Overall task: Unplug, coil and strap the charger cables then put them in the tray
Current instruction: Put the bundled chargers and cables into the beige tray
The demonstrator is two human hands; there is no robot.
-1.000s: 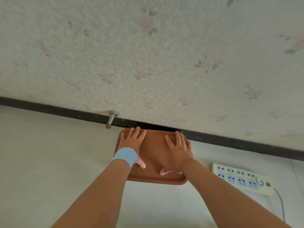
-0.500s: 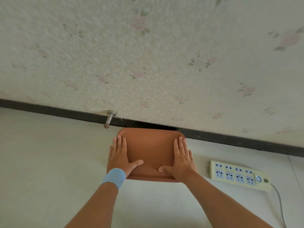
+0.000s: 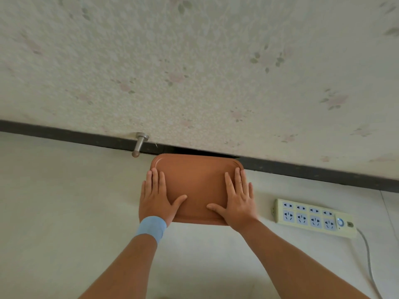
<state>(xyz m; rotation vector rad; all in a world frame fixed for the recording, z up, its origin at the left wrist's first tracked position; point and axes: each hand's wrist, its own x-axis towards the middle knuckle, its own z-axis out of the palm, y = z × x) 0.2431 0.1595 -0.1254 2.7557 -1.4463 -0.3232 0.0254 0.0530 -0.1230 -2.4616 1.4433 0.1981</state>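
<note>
Pressing both palms flat on the brown plastic tray (image 3: 194,180) right now. My left hand (image 3: 156,199) and right hand (image 3: 237,201) are lying on its side edges, fingers (image 3: 237,180) straight and gripping nothing. The tray's sitting on the floor, far edge against the dark baseboard (image 3: 313,171), near the power strip (image 3: 313,216). I'm not seeing any charger cables. I'm worrying that pushing harder means wedging it into that gap or clipping the doorstop (image 3: 140,143).

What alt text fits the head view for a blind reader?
A left hand and right hand lie flat on a brown tray on a pale floor by the wall. An empty power strip lies to its right.
</note>
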